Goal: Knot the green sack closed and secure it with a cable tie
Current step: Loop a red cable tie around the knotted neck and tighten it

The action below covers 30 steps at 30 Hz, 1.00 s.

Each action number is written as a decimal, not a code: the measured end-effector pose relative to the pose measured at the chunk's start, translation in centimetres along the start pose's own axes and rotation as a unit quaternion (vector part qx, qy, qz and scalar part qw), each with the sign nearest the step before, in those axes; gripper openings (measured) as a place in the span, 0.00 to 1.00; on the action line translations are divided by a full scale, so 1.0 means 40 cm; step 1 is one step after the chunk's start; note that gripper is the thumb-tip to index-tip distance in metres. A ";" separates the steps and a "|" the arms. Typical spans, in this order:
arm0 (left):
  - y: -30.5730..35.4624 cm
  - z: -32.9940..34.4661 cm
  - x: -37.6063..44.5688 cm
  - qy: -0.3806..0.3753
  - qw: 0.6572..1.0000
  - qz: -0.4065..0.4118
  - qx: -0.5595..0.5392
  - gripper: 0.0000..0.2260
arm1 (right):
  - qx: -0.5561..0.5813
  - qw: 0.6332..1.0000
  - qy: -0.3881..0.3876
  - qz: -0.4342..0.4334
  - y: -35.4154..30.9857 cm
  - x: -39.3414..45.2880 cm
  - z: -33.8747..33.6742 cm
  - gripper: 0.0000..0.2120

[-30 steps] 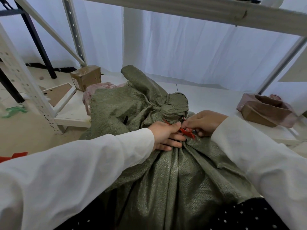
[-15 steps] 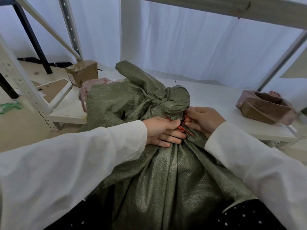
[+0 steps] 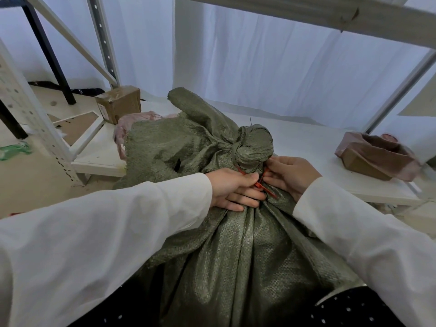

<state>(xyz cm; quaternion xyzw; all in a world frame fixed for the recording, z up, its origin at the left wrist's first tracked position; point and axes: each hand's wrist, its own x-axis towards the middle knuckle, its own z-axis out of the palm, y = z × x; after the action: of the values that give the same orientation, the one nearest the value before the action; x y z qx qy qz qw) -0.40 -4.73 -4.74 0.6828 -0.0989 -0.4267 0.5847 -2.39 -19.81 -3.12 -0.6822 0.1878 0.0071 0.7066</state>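
A person's left hand and right hand pinched a red cable tie around the neck of a green sack, just below its knot. The sack stood between white sleeves, against a low white shelf.

Soft, even daylight glows through the white curtain behind; shadows are faint. The shelf posts bow with wide-angle distortion, and the near sleeves look slightly soft.
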 end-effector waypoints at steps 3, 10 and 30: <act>0.002 -0.001 -0.001 -0.005 1.000 -0.003 0.000 0.11 | 0.015 1.000 -0.002 0.005 0.000 -0.001 0.002 0.08; 0.002 -0.003 -0.002 -0.008 1.000 -0.004 -0.002 0.12 | -0.014 1.000 0.001 -0.010 0.005 0.002 0.000 0.08; 0.002 0.007 0.001 0.013 1.000 0.007 -0.025 0.16 | -0.024 0.999 -0.019 -0.013 -0.003 0.005 -0.013 0.08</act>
<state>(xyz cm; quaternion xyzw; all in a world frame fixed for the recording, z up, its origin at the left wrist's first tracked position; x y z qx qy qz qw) -0.54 -4.96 -4.65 0.6726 -0.0855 -0.4161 0.6059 -2.30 -20.36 -3.05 -0.7014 0.1652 0.0153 0.6932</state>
